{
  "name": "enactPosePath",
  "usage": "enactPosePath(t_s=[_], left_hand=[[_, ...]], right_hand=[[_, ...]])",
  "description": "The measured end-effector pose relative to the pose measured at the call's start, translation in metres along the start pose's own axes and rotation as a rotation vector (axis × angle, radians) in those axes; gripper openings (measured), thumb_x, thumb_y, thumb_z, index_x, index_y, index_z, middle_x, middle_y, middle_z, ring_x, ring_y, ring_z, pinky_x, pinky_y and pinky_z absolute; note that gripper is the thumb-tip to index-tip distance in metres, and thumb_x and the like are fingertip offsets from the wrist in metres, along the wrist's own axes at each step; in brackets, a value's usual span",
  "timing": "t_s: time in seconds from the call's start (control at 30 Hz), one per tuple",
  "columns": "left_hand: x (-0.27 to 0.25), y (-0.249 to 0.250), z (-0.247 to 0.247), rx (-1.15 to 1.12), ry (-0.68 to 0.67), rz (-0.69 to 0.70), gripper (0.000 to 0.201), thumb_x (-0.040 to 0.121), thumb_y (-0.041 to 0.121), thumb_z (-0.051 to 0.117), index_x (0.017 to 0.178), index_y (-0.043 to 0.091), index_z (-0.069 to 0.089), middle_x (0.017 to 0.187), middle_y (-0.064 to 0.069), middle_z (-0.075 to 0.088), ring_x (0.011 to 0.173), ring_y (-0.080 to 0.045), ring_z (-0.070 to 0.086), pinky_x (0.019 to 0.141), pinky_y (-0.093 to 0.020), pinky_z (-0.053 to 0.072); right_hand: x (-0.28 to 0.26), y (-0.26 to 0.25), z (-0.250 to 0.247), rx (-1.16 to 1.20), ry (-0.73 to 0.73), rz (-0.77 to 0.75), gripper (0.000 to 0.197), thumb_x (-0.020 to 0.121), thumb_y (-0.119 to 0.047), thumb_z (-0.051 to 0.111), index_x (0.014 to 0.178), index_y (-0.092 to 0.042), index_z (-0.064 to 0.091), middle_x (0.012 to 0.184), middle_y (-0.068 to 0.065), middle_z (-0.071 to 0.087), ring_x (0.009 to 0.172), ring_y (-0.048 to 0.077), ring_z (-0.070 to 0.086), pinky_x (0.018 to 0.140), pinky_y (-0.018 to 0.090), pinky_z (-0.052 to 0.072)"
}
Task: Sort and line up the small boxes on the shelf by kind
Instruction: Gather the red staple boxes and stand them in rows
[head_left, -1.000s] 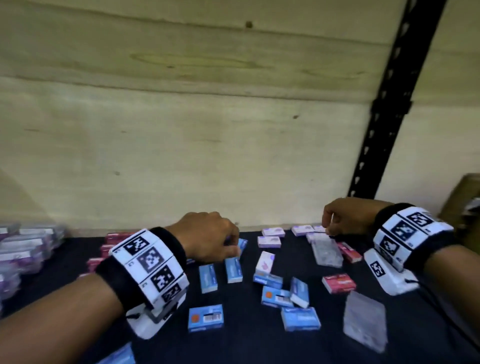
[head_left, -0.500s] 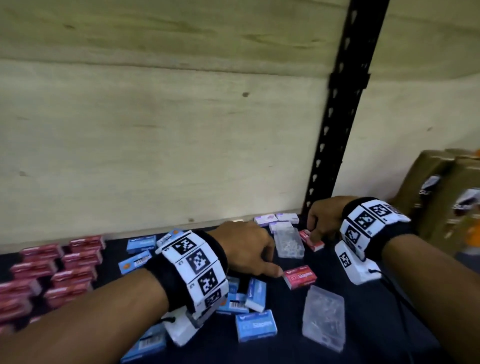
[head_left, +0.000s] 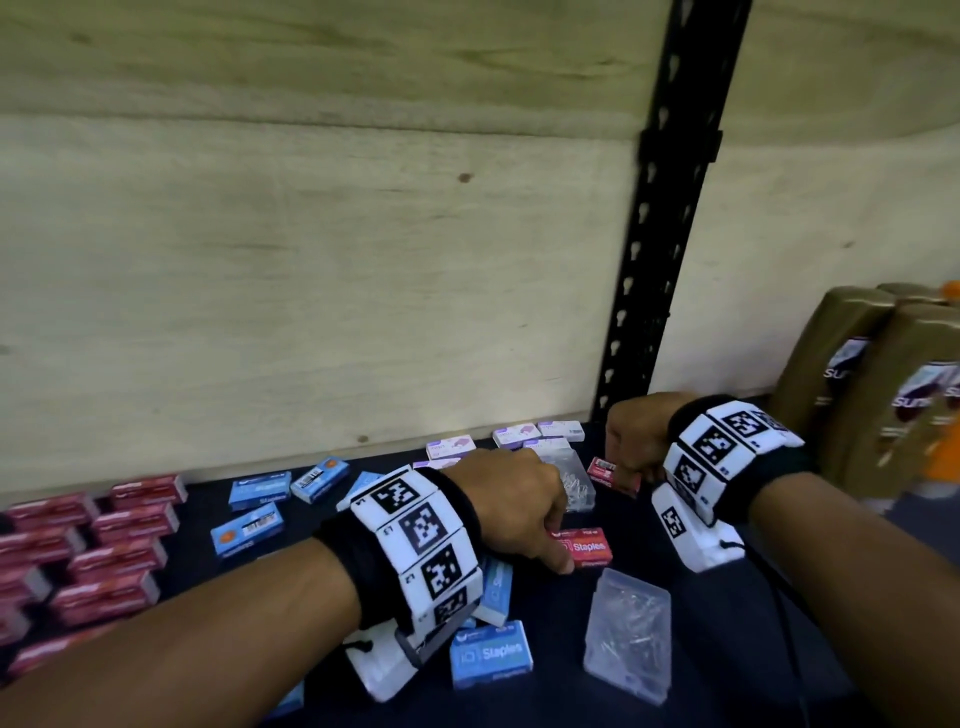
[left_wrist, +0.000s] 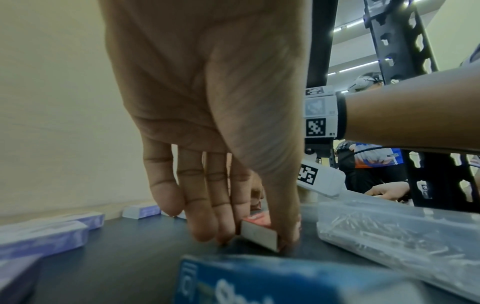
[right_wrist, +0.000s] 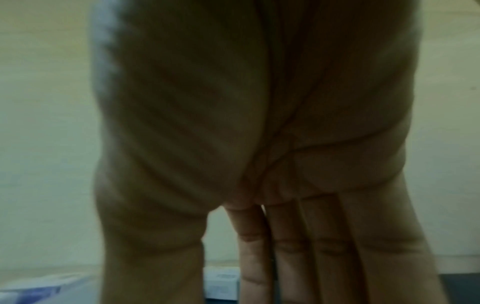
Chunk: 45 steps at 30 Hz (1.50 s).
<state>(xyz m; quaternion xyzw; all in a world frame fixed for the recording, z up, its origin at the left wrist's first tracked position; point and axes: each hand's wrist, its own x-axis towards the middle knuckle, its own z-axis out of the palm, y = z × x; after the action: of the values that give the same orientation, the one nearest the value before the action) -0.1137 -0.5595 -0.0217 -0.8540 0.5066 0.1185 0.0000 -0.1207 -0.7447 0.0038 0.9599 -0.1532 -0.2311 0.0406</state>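
Small staple boxes lie scattered on the dark shelf (head_left: 727, 649). My left hand (head_left: 550, 540) reaches down at the middle and pinches a red staples box (head_left: 589, 546) between thumb and fingers. The left wrist view shows the thumb and fingers on either side of that box (left_wrist: 258, 236), which rests on the shelf. My right hand (head_left: 626, 467) is curled over a second red box (head_left: 602, 470) near the black upright. Its fingertips are hidden, and the right wrist view is blurred. Red boxes (head_left: 104, 540) stand in rows at the left.
Blue staple boxes (head_left: 260, 491) lie left of centre and one (head_left: 491, 660) near the front. Lilac boxes (head_left: 514, 435) sit along the wooden back wall. Two clear plastic cases (head_left: 628, 639) (head_left: 571, 478) lie near the hands. A black upright (head_left: 654, 260) and brown packages (head_left: 883, 389) stand at the right.
My left hand has moved right, from the blue boxes onto the red staples box. My right hand has shifted from the lilac boxes down to the red box by the upright.
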Motion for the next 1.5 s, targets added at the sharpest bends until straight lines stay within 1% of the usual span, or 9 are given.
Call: enactPosePath(t_s=[0.17, 0.27, 0.37, 0.47, 0.63, 0.8, 0.9, 1.1, 1.5], left_hand=[[-0.004, -0.004, 0.000, -0.222, 0.033, -0.017, 0.035, 0.069, 0.037, 0.087, 0.092, 0.018, 0.068, 0.091, 0.002, 0.072, 0.081, -0.013, 0.064, 0.074, -0.031, 0.051], [-0.007, -0.004, -0.001, -0.296, 0.040, -0.011, 0.031, 0.070, 0.028, 0.087, 0.092, 0.016, 0.069, 0.091, 0.000, 0.073, 0.078, -0.011, 0.062, 0.074, -0.029, 0.051], [-0.010, -0.005, -0.001, -0.335, 0.031, -0.006, 0.029, 0.075, 0.024, 0.085, 0.098, 0.015, 0.070, 0.093, 0.001, 0.074, 0.080, -0.011, 0.064, 0.077, -0.027, 0.051], [-0.013, -0.008, 0.000, -0.334, 0.039, -0.004, 0.026, 0.078, 0.021, 0.082, 0.101, 0.015, 0.072, 0.094, 0.001, 0.075, 0.075, -0.006, 0.061, 0.070, -0.019, 0.047], [-0.025, -0.019, -0.005, -0.359, 0.106, -0.036, 0.025, 0.078, 0.023, 0.082, 0.100, 0.018, 0.072, 0.092, 0.005, 0.074, 0.071, -0.002, 0.060, 0.062, -0.011, 0.043], [-0.044, -0.036, -0.013, -0.352, 0.138, -0.077, 0.023, 0.078, 0.026, 0.082, 0.098, 0.021, 0.073, 0.085, 0.011, 0.070, 0.068, 0.002, 0.059, 0.061, -0.011, 0.041], [-0.055, -0.048, -0.015, -0.343, 0.147, -0.100, 0.023, 0.078, 0.028, 0.082, 0.098, 0.021, 0.072, 0.081, 0.014, 0.068, 0.064, 0.007, 0.057, 0.059, -0.010, 0.039], [-0.076, -0.067, -0.020, -0.320, 0.146, -0.153, 0.023, 0.079, 0.031, 0.081, 0.098, 0.025, 0.070, 0.085, 0.014, 0.069, 0.071, 0.003, 0.061, 0.065, -0.013, 0.043], [-0.161, -0.118, -0.032, -0.284, 0.227, -0.318, 0.020, 0.077, 0.032, 0.082, 0.093, 0.028, 0.071, 0.084, 0.014, 0.072, 0.066, 0.008, 0.062, 0.062, -0.009, 0.044]], right_hand=[[-0.004, 0.007, 0.001, -0.019, -0.024, -0.032, 0.025, 0.082, -0.022, 0.078, 0.100, -0.005, 0.075, 0.048, -0.013, 0.058, 0.047, 0.000, 0.050, 0.047, 0.011, 0.041], [-0.007, 0.009, 0.001, 0.003, 0.047, -0.043, 0.031, 0.083, -0.022, 0.076, 0.110, -0.007, 0.073, 0.063, -0.011, 0.055, 0.051, 0.002, 0.045, 0.041, 0.010, 0.037], [-0.008, 0.012, 0.002, 0.087, 0.120, -0.057, 0.030, 0.085, -0.020, 0.074, 0.112, -0.008, 0.067, 0.068, -0.010, 0.053, 0.054, 0.003, 0.045, 0.046, 0.016, 0.036], [-0.011, 0.011, 0.005, 0.094, 0.130, -0.100, 0.021, 0.086, -0.014, 0.071, 0.096, -0.026, 0.057, 0.072, -0.012, 0.055, 0.058, 0.002, 0.049, 0.050, 0.015, 0.038], [-0.019, 0.011, -0.001, 0.115, 0.040, -0.173, 0.041, 0.086, 0.003, 0.044, 0.096, -0.029, 0.066, 0.065, -0.012, 0.062, 0.053, 0.004, 0.056, 0.045, 0.012, 0.042], [-0.019, 0.008, 0.006, 0.143, 0.063, -0.210, 0.042, 0.079, 0.009, 0.061, 0.083, -0.032, 0.063, 0.073, -0.012, 0.060, 0.074, 0.013, 0.060, 0.080, 0.031, 0.055], [-0.019, 0.005, 0.011, 0.172, 0.122, -0.204, 0.032, 0.080, 0.003, 0.069, 0.086, -0.028, 0.065, 0.075, -0.011, 0.062, 0.079, 0.013, 0.062, 0.087, 0.031, 0.055], [-0.026, 0.003, -0.003, 0.053, 0.177, -0.197, 0.009, 0.087, -0.025, 0.074, 0.087, -0.029, 0.066, 0.069, -0.016, 0.056, 0.062, -0.003, 0.048, 0.058, 0.014, 0.037], [-0.042, -0.059, -0.045, 0.104, 0.204, -0.315, 0.010, 0.087, -0.023, 0.074, 0.096, -0.020, 0.075, 0.091, -0.002, 0.076, 0.066, 0.006, 0.067, 0.071, 0.022, 0.057]])
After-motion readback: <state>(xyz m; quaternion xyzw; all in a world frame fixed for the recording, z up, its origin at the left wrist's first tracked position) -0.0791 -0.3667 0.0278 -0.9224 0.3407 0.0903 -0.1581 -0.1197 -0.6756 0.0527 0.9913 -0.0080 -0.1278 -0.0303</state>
